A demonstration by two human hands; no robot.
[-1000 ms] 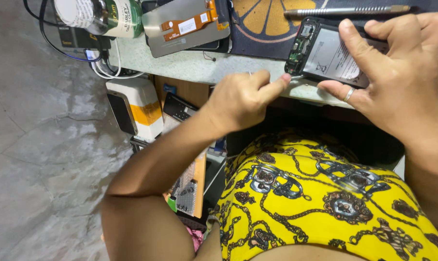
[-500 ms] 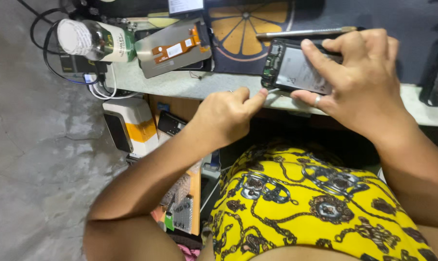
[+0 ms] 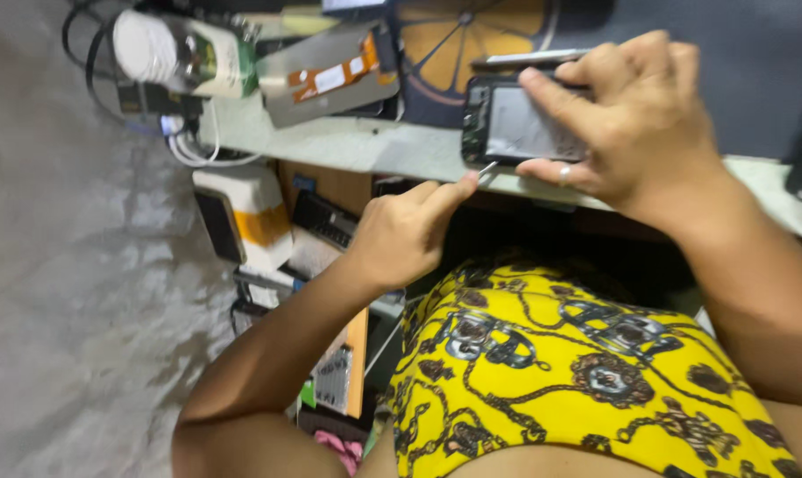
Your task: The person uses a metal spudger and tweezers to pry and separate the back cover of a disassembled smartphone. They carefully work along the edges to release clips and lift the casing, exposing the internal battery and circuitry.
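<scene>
Opened phone (image 3: 520, 124) w/ back cover off sits on bench edge (image 3: 356, 146), 1 o'clock in view. Right hand (image 3: 635, 133) clamps it, fingers wrapped round. Left hand (image 3: 405, 235) pinches thin metal tool (image 3: 487, 168), tip at phone's lower corner. Judging: disassembly approx midway, internals still in.

Pale green worktop (image 3: 348, 146) edge carries a white-capped bottle lying on its side (image 3: 175, 53), a grey metal plate with orange flex strip (image 3: 326, 80); white-and-orange box (image 3: 246, 217) sits below, grey concrete floor (image 3: 73, 310) left
</scene>
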